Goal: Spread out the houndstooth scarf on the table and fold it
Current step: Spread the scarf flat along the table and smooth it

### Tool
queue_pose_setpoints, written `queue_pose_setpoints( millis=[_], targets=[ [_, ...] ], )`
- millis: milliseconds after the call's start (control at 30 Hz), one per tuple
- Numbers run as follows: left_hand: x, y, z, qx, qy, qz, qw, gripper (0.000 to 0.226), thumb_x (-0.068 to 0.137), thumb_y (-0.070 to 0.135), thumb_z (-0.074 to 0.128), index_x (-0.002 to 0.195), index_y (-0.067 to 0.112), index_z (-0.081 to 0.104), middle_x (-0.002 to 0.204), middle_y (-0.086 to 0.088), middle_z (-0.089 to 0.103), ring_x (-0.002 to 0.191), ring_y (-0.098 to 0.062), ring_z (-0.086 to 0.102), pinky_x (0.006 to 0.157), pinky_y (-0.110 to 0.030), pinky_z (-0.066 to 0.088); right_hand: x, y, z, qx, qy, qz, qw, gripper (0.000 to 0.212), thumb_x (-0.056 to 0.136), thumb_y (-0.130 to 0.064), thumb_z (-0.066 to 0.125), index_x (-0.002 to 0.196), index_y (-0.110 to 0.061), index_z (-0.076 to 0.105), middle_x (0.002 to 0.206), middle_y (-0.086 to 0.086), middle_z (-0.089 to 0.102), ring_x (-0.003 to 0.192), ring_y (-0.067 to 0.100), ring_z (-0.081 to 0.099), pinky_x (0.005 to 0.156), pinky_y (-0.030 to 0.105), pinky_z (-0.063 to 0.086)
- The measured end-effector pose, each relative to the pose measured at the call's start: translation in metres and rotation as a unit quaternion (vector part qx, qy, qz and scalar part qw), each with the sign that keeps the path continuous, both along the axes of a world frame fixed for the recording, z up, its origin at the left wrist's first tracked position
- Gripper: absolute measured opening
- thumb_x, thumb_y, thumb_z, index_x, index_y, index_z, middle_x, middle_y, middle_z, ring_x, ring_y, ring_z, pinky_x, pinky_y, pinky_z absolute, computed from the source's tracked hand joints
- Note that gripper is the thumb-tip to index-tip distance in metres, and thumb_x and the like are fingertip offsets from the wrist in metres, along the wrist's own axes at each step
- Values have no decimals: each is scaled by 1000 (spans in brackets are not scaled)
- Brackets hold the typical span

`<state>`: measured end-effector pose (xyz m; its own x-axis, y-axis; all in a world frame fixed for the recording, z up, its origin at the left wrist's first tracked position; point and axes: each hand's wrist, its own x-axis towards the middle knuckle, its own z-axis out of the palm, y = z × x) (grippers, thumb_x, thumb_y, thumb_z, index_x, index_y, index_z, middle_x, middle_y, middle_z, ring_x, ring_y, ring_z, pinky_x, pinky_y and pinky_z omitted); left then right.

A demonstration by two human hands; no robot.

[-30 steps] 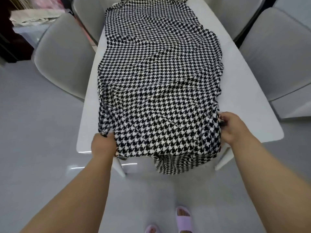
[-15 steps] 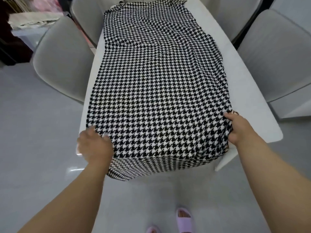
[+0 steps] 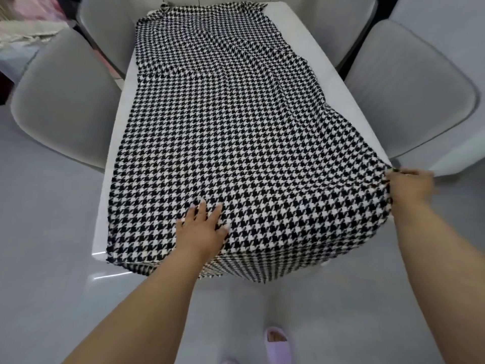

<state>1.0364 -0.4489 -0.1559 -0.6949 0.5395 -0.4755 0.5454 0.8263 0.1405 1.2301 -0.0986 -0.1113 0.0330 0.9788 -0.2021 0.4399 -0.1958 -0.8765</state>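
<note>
Flat under left hand (image 3: 203, 229), scarf (image 3: 236, 132) corner in right hand (image 3: 408, 189).

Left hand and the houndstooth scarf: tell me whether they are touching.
Touching. The head view shows the left hand lying flat, fingers spread, pressing on the houndstooth scarf near the table's near edge.

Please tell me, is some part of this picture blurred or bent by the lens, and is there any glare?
Head view: right hand smeared by motion blur; left hand on the houndstooth scarf sharp; wide-angle lens bows the table edges and chairs; small bright glints on the near table edge.
</note>
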Motion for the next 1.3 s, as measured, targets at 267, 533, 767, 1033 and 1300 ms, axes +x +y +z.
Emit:
queue_pose_setpoints(
  millis=[267, 533, 767, 1033, 1300],
  targets=[
    [2, 2, 2, -8, 14, -5, 1000, 64, 98, 59, 22, 153, 40, -3, 163, -1, -10, 149, -28, -11, 118, -55, 3, -3, -38, -4, 153, -283, 44, 946, 40, 85, -28, 65, 117, -8, 55, 126, 22, 51, 118, 40, 46, 99, 46, 37],
    [-8, -19, 6, 109, 6, 57, 992, 58, 101, 49, 29, 154, 31, 16, 163, -4, 9, 149, -30, 7, 120, -46, 13, -73, -163, -40, 108, -356, 517, 771, 67, 96, -58, 33, 153, -27, 16, 162, 7, 8, 149, 26, 1, 119, 51, 1],
    [-35, -122, -17, 40, 85, 199, 976, 66, 98, 49, 25, 153, 13, 18, 161, -12, 17, 148, -32, 10, 120, -47, 12, -79, -166, -49, 101, -421, 528, 730, 71, 94, -65, 22, 154, -32, 5, 162, 6, -9, 148, 26, -16, 115, 56, -8],
    [-32, -143, 5, -20, 107, 229, 967, 62, 100, 48, 27, 152, 15, 20, 160, -11, 16, 146, -34, 11, 117, -54, 14, -89, -175, -45, 83, -464, 509, 721, 71, 94, -64, 21, 154, -31, 1, 162, 7, -13, 147, 27, -18, 115, 58, -9],
    [-4, -71, 22, 79, 82, 53, 992, 61, 101, 48, 23, 153, 14, 20, 159, -7, 24, 148, -26, 14, 120, -50, 7, -94, -212, -22, 124, -382, 513, 759, 71, 97, -58, 27, 155, -21, 6, 162, 6, -1, 149, 23, -6, 120, 46, -1]
  ],
)
